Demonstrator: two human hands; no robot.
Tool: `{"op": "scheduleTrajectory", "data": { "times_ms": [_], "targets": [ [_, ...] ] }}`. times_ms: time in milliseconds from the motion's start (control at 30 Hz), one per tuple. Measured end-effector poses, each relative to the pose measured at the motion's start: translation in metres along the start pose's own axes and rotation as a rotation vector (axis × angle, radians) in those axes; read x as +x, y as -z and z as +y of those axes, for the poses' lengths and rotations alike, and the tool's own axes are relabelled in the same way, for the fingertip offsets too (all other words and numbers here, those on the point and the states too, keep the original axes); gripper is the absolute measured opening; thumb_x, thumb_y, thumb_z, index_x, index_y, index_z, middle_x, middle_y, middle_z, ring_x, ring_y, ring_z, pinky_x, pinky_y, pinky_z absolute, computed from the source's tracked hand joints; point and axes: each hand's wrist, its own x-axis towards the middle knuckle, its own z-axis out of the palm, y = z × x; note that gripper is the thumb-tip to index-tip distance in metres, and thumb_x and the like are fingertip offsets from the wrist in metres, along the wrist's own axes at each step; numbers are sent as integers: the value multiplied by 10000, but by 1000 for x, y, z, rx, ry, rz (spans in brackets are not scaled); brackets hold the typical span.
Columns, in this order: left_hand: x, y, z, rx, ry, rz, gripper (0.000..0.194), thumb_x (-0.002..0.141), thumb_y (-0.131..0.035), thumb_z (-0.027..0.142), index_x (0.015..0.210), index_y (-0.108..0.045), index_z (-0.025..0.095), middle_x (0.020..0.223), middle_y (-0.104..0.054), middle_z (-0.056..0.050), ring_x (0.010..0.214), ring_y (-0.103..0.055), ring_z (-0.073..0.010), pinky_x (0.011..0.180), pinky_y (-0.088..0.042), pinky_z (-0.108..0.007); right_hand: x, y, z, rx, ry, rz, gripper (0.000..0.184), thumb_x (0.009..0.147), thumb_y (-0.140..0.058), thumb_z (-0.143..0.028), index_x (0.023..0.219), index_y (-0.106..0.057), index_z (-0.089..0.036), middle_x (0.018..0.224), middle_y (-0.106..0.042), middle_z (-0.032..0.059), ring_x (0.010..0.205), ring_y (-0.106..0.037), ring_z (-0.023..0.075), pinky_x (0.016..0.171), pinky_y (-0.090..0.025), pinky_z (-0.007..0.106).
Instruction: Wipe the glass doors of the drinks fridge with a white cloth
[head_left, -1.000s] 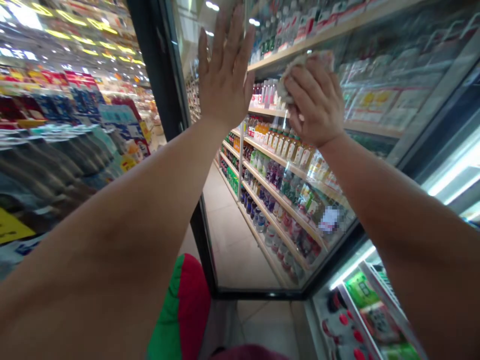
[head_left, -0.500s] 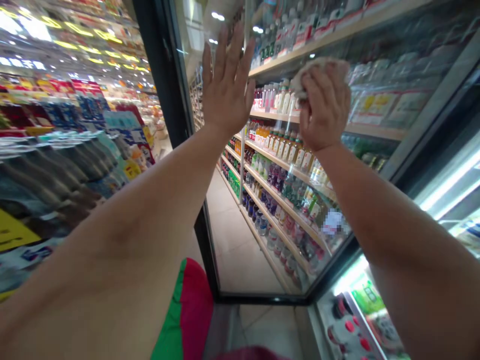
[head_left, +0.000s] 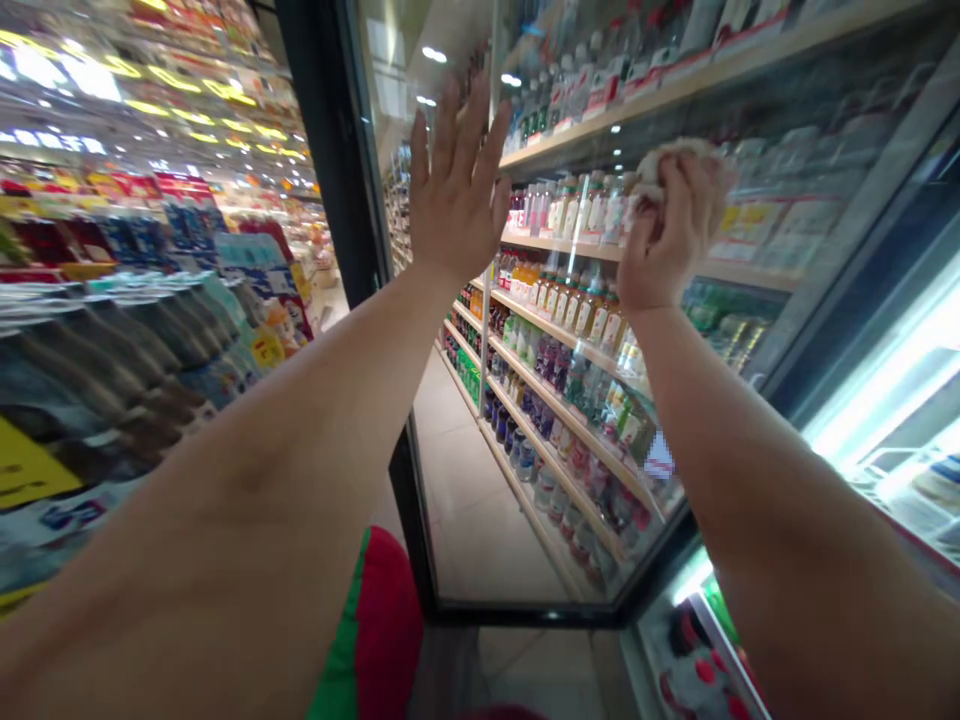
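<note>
A glass door (head_left: 480, 540) in a black frame stands swung out in front of me. My left hand (head_left: 459, 195) lies flat on the pane at its upper left, fingers spread, holding nothing. Farther right, my right hand (head_left: 671, 225) presses a crumpled whitish cloth (head_left: 664, 165) against the glass, its fingers bent over it. Part of the cloth is hidden behind the fingers. Through the pane show shelves of bottles (head_left: 570, 300), with some reflections on the glass.
At the right is a lit cooler (head_left: 862, 400) with packs and red-capped bottles (head_left: 709, 670) low down. On the left stands a display of packaged goods (head_left: 120, 350) with a yellow sign (head_left: 30, 465). Red and green cloth (head_left: 386, 620) shows below my left arm.
My right hand has moved right and slightly down across the glass with the cloth. My left hand stays flat on the pane. The view has shifted slightly.
</note>
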Motion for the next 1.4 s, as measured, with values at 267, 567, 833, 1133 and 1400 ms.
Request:
{"op": "scheduleTrajectory", "data": {
  "times_ms": [267, 567, 833, 1133, 1400],
  "targets": [
    [-1, -3, 0, 36, -30, 14, 643, 993, -427, 240, 1627, -320, 213, 1704, -214, -16, 1599, -55, -221, 1335, -29, -482, -17, 13, -18, 95, 289, -344, 535, 1006, -350, -425, 1525, -462, -364, 1564, -478, 3, 1544, -300, 300, 1253, -253, 659],
    [3, -5, -3, 66, 22, -58, 666, 994, -358, 321, 1645, -242, 244, 1709, -84, 98, 1593, 49, -178, 1335, 74, -466, 80, -3, -11, -72, -21, -66, 534, 1034, -304, -321, 1535, -434, -190, 1639, -376, 56, 1536, -232, 282, 1295, -106, 601],
    [3, -3, -4, -95, 35, -42, 646, 1003, -324, 489, 1630, -277, 339, 1667, -98, 207, 1585, 59, -132, 1327, 144, -396, 104, 12, 19, -8, -74, 60, 507, 1095, -334, -351, 1513, -477, -102, 1592, -431, 139, 1513, -319, 294, 1267, -196, 559],
    [3, -2, -3, -50, 26, -52, 654, 1017, -311, 490, 1636, -271, 282, 1689, -90, 157, 1590, 54, -150, 1340, 94, -434, 83, 6, 24, 86, 326, -117, 488, 1027, -452, -354, 1507, -487, -274, 1588, -452, 3, 1523, -282, 246, 1249, -233, 500],
    [3, -4, -4, -45, 1, -54, 656, 1012, -307, 431, 1638, -214, 259, 1685, 30, 167, 1563, 161, -94, 1318, 160, -443, 66, 10, 20, 16, 122, 29, 505, 1036, -392, -322, 1501, -500, -159, 1575, -464, 95, 1524, -298, 307, 1259, -232, 568]
  ]
}}
